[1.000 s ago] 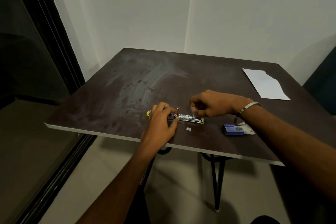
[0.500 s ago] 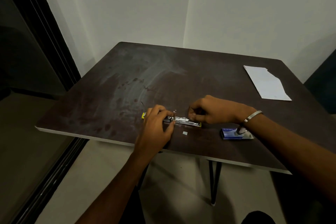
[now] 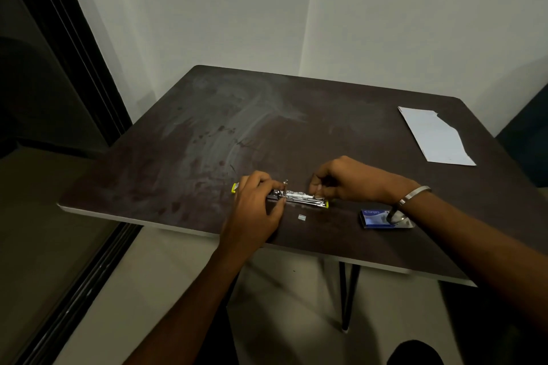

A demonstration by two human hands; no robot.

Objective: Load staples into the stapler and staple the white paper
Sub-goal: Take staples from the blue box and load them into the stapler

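Stapler [image 3: 292, 196] lies opened flat near the counter [image 3: 296, 127] front edge, approx. 6 o'clock, magazine channel facing up. Left hand [image 3: 256, 201] holds the rear end, fingers curled on the body. Right hand [image 3: 345, 179] is pinched narrow over the channel's front end; staple strip presumably in the pinch, too small to confirm. Staple box [image 3: 375, 218] sits at 4 o'clock of the stapler; a loose staple fragment [image 3: 302, 217] lies just in front of it. White paper [image 3: 434, 136] rests at 2 o'clock, well apart. Recommended: keep the stapler pinned w/ left hand, align strip legs-down w/ the channel, seat flat, slide fully in; don't force.
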